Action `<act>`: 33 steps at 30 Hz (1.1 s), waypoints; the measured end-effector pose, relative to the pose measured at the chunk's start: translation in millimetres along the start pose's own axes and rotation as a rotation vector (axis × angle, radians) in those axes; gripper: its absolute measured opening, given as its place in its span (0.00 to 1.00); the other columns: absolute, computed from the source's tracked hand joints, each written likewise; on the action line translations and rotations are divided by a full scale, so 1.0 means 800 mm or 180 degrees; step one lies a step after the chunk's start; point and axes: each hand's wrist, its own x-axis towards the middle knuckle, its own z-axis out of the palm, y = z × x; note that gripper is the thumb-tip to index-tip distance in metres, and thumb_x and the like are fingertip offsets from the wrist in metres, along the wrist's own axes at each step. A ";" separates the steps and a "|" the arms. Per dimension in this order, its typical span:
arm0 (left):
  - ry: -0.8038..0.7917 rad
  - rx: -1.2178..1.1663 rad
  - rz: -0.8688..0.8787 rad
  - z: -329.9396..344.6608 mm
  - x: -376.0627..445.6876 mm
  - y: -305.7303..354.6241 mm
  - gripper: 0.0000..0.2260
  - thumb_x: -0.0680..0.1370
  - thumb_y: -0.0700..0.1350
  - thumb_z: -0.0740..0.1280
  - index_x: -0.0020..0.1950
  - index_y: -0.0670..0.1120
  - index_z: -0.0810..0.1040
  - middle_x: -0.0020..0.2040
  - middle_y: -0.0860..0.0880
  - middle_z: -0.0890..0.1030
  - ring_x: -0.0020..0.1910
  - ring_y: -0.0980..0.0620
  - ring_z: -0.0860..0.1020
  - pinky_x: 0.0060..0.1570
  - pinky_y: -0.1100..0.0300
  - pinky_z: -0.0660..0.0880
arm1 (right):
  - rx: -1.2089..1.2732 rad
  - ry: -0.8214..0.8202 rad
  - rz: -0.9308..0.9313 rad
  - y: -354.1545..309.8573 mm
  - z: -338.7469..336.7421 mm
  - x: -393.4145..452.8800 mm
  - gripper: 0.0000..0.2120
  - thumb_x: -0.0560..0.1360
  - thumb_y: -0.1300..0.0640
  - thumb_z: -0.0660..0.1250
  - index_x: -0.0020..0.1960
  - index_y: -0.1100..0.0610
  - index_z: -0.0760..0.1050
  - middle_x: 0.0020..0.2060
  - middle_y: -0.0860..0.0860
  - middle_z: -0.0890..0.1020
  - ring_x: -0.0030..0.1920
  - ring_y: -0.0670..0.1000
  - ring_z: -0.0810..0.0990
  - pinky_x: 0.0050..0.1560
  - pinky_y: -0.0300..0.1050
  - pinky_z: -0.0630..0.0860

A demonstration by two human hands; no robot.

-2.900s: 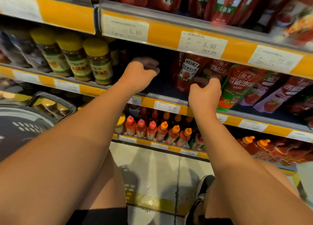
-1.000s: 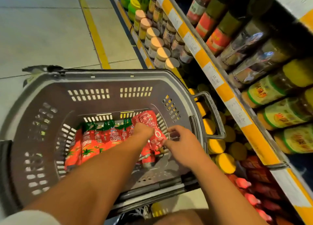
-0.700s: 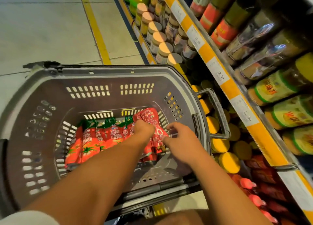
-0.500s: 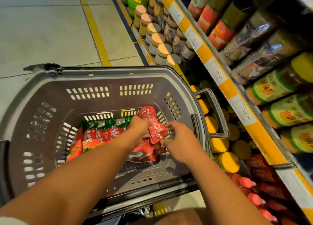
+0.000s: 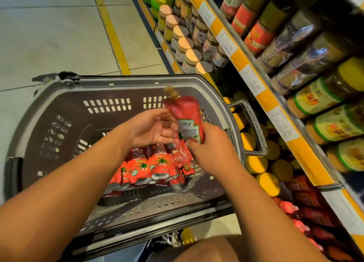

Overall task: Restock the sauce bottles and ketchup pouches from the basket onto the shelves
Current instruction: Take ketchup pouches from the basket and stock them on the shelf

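My right hand (image 5: 209, 150) grips the lower half of a red ketchup pouch (image 5: 186, 116) and holds it upright above the grey shopping basket (image 5: 136, 81), its gold spout on top and its back label facing me. My left hand (image 5: 152, 130) is beside the pouch on its left, palm up and fingers relaxed, gripping nothing. Several more red ketchup pouches (image 5: 151, 164) lie in a row on the basket floor under both hands. Red sauce bottles (image 5: 291, 208) stand on the low shelf at the lower right.
Shelves with orange price strips (image 5: 262, 96) run along the right, packed with jars. Yellow-lidded jars (image 5: 258, 163) stand just past the basket's right handle (image 5: 254, 123). Tiled floor with a yellow line (image 5: 110, 29) lies beyond the basket. My knee shows at the bottom edge.
Both hands left the shelf and reached into the basket. A pouch was lifted from the pile; my right hand now holds it while my left hand has opened beside it.
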 end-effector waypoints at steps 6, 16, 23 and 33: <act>0.1512 0.3256 0.1041 -0.046 0.092 -0.073 0.10 0.77 0.36 0.69 0.55 0.47 0.84 0.48 0.47 0.84 0.44 0.49 0.81 0.47 0.53 0.78 | 0.0838 0.0531 0.0445 0.012 -0.024 0.007 0.12 0.74 0.56 0.76 0.57 0.50 0.82 0.46 0.46 0.85 0.48 0.51 0.82 0.47 0.43 0.74; 0.0555 0.6705 0.0603 -0.080 0.173 -0.135 0.21 0.80 0.48 0.64 0.74 0.53 0.71 0.76 0.45 0.68 0.73 0.39 0.69 0.73 0.42 0.68 | 0.0932 0.0559 0.0434 0.025 -0.024 0.014 0.14 0.74 0.55 0.77 0.59 0.52 0.83 0.49 0.47 0.87 0.49 0.50 0.84 0.49 0.45 0.79; 0.0107 0.7375 0.0398 -0.076 0.176 -0.131 0.18 0.81 0.45 0.66 0.72 0.49 0.75 0.71 0.46 0.74 0.69 0.41 0.74 0.71 0.41 0.70 | 0.1075 0.0618 0.0473 0.032 -0.027 0.015 0.14 0.74 0.55 0.77 0.58 0.52 0.84 0.49 0.46 0.87 0.48 0.48 0.85 0.52 0.49 0.82; -0.0098 0.6689 0.1700 -0.082 0.131 -0.096 0.07 0.82 0.51 0.65 0.51 0.49 0.78 0.49 0.48 0.80 0.51 0.45 0.79 0.54 0.50 0.76 | 0.1357 0.0611 0.0421 0.032 -0.036 0.009 0.14 0.73 0.56 0.78 0.58 0.49 0.81 0.50 0.45 0.86 0.50 0.48 0.85 0.54 0.52 0.82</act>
